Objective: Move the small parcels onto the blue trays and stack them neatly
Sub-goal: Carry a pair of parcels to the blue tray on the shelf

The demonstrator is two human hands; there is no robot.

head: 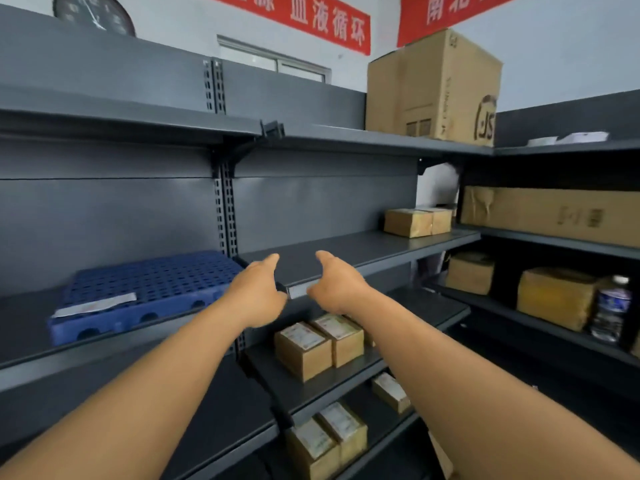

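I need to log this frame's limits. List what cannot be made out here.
Head view only:
- Fingers of the left hand and right hand: turned away, curl unclear.
- Labels on the small parcels: too small and blurred.
- Red banners: cut by the top edge.
- Paper slip on the blue tray: print unreadable.
- Lowest parcels: partly behind the right forearm.
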